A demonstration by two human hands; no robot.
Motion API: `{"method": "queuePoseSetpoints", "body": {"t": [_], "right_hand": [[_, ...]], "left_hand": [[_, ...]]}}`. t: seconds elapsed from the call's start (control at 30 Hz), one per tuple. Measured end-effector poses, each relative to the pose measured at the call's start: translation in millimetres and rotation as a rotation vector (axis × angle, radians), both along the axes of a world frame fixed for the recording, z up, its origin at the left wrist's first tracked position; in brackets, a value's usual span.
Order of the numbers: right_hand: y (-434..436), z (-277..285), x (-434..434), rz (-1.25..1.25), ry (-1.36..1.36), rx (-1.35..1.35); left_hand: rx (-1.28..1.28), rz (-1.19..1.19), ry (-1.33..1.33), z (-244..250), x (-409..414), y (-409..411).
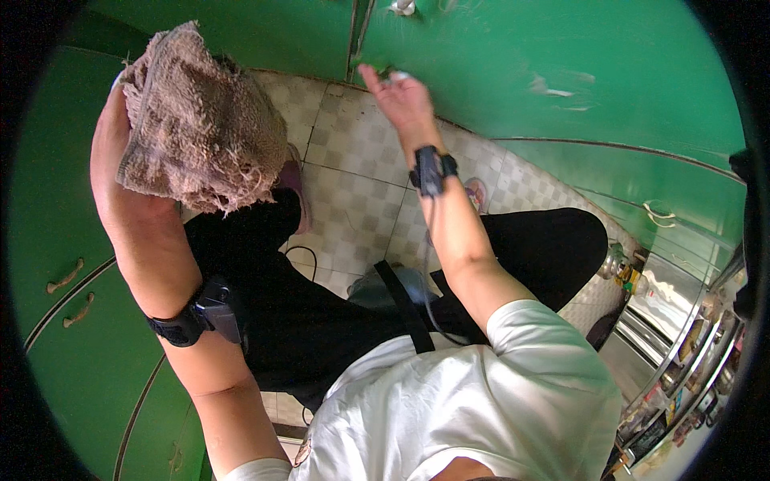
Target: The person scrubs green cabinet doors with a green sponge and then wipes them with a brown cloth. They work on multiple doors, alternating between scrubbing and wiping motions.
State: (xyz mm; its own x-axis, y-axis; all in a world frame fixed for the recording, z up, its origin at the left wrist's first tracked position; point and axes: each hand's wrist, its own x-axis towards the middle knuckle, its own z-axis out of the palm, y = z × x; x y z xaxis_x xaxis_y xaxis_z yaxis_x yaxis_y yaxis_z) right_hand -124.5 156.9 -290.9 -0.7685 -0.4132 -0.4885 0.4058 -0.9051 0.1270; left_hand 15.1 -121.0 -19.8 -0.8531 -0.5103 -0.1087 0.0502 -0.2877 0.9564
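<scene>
A worn, folded brown terry cloth rag with frayed edges is in my left hand, raised before the green cabinets at the left. The rag hides most of the fingers. My right hand reaches forward to the lower part of a green cabinet door, fingers stretched toward the gap between doors. Something small, green and white shows at those fingertips, too blurred to name; whether the hand holds it is unclear. A white knob sits higher on the same door.
Green cabinet fronts with handles stand ahead and on both sides. Between my legs a plastic stool is partly visible on the checked tile floor. At the right, a metal rack holds several items, with bottles near its foot.
</scene>
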Motion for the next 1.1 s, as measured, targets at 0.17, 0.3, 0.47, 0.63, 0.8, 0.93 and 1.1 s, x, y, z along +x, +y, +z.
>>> {"method": "queuePoseSetpoints", "body": {"t": [0.17, 0.3, 0.47, 0.63, 0.8, 0.93, 1.1], "right_hand": [[24.4, 86.7, 9.8, 0.028, -0.029, -0.358], [-12.9, 2.2, -11.2, 0.015, -0.101, -0.242], [2.9, -42.3, -1.6, -0.004, -0.345, 0.148], [41.6, -37.2, 8.0, 0.005, -0.241, 0.15], [-3.6, -35.0, -5.1, 0.07, -0.042, -0.013], [-35.4, -73.1, -19.8, 0.014, -0.265, 0.179], [-18.9, -27.6, 11.7, 0.027, -0.193, -0.189]], "left_hand": [[0.023, -0.114, 0.062, -0.9, 5.9, -4.4], [-0.007, 0.008, -0.033, 6.3, -11.2, 12.4], [0.04, -0.123, 0.044, -3.0, -6.6, 2.1], [0.032, -0.129, 0.056, -1.6, -11.0, 6.2], [0.065, -0.122, 0.034, 1.9, -11.3, 14.4], [0.091, -0.107, 0.039, 5.0, -13.4, 20.7], [0.084, 0.054, -0.047, 3.9, -7.7, 17.2]]}}
